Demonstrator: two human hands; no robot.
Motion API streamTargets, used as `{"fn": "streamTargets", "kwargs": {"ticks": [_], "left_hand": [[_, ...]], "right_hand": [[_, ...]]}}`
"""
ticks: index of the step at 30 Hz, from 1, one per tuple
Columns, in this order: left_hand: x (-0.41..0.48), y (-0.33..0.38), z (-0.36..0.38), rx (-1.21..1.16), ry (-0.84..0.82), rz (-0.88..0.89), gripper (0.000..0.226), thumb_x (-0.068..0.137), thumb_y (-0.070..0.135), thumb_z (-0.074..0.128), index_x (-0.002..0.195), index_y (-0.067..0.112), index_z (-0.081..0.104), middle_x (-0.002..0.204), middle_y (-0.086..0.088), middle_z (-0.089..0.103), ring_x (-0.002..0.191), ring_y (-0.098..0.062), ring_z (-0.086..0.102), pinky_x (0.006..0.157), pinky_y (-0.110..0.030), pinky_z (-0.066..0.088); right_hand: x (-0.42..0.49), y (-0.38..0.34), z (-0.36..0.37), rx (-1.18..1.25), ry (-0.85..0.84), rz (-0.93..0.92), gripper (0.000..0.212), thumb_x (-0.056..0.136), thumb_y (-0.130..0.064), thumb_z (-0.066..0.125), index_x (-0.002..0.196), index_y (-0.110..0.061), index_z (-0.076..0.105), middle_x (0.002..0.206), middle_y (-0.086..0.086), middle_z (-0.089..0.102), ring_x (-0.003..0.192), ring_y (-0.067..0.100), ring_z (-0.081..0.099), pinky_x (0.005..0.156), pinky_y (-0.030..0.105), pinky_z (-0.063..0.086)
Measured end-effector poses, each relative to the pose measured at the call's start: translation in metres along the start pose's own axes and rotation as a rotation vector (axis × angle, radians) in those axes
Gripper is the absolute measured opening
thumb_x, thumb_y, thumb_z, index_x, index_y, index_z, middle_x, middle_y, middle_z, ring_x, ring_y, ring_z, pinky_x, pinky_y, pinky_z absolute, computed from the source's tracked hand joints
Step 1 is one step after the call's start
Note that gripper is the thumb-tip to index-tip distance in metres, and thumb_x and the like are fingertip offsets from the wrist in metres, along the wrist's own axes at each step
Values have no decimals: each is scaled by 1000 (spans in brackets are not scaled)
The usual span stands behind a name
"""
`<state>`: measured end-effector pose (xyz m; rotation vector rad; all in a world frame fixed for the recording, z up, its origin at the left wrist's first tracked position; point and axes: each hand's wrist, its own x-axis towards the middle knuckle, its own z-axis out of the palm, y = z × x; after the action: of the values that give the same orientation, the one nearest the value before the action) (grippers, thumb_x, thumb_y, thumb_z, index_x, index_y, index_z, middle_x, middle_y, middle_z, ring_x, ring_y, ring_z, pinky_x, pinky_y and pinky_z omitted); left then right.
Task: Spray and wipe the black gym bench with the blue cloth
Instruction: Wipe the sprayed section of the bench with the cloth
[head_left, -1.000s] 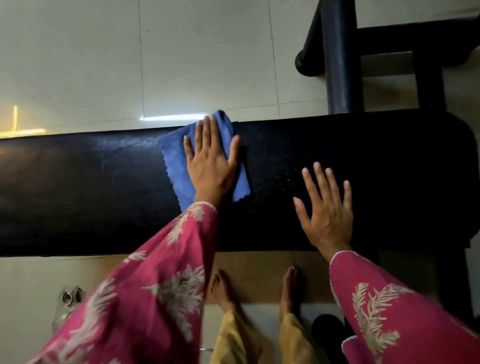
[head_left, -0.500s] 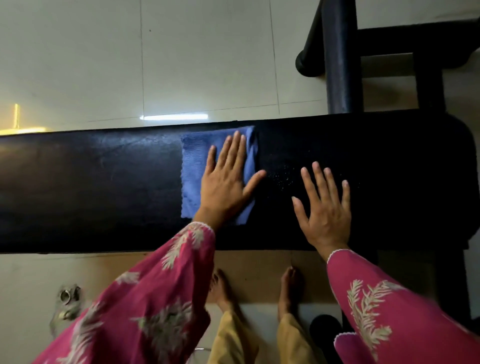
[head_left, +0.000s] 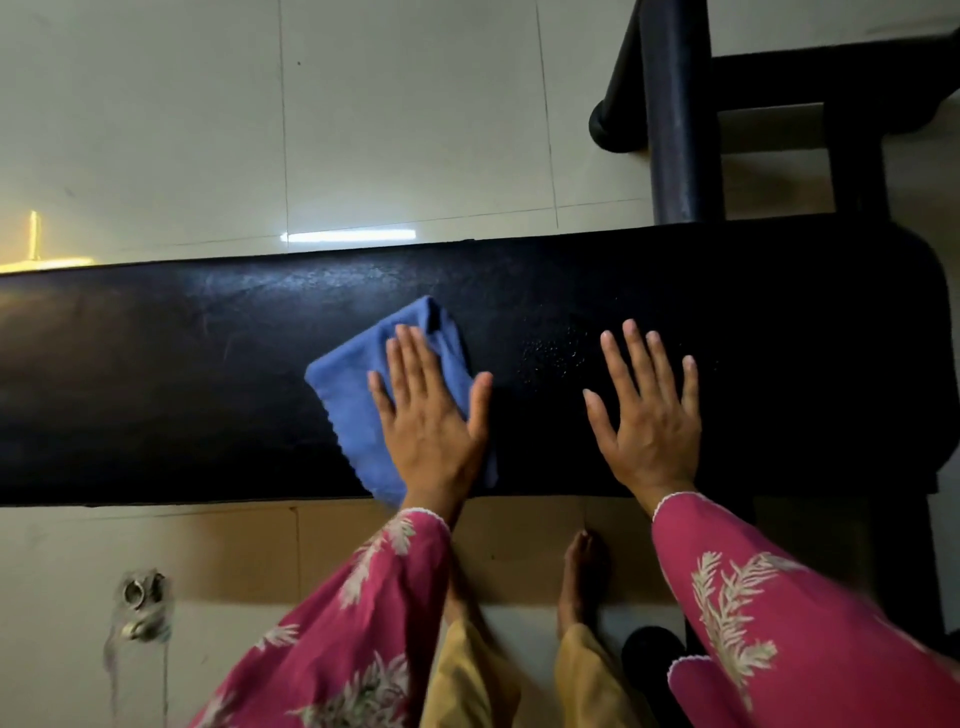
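Your left hand (head_left: 431, 431) pressed flat, fingers straight, on the blue cloth (head_left: 353, 410) atop the black gym bench (head_left: 156, 389). Your right hand (head_left: 649, 431) rested beside it, fingers spread, empty. The limp, light cloth probably needed whole-palm pressure.

Crumpled blue cloth (head_left: 358, 410) lies flat on the glossy black bench (head_left: 182, 384).

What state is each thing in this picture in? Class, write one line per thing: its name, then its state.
black gym bench, partly wet, glossy towards the left
droplets, unwiped, speckling the bench between the two hands
blue cloth, rumpled, lying on the bench under the left hand
left hand, fingers straight, pressing on the cloth
right hand, fingers spread, resting flat on the bench
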<state>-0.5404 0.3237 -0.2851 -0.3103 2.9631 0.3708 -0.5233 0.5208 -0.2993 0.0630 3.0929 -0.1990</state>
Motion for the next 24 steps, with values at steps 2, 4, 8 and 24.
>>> {"fn": "streamTargets", "kwargs": {"ticks": [2, 4, 8, 24], "left_hand": [[-16, 9, 5, 24, -65, 169, 84, 91, 65, 10, 145, 1, 18, 153, -12, 19, 143, -18, 11, 116, -39, 0], [-8, -3, 6, 85, -51, 353, 80, 92, 63, 11, 145, 4, 20, 153, -9, 20, 142, -19, 15, 115, -39, 3], [28, 6, 1, 15, 69, -19, 81, 88, 62, 7, 147, 8, 11, 157, -7, 14, 144, -18, 9, 116, -38, -4], [74, 42, 5, 30, 4, 393, 72, 91, 55, 13, 147, 12, 19, 155, -4, 21, 143, -16, 15, 116, -36, 1]], "right_hand": [[1, 0, 0, 4, 7, 2, 57, 92, -47, 28, 143, -22, 27, 151, 4, 29, 138, 20, 22, 111, 47, 16], [0, 0, 0, 6, 14, 3, 57, 92, -47, 28, 143, -22, 28, 151, 4, 30, 138, 20, 22, 111, 47, 15], [-1, 0, 2, 3, 14, -4, 57, 92, -47, 27, 144, -23, 25, 152, 3, 27, 138, 20, 23, 112, 47, 15], [0, 2, -3, 44, 32, 3, 60, 93, -51, 24, 144, -19, 27, 151, 5, 28, 138, 19, 20, 112, 44, 11]]}}
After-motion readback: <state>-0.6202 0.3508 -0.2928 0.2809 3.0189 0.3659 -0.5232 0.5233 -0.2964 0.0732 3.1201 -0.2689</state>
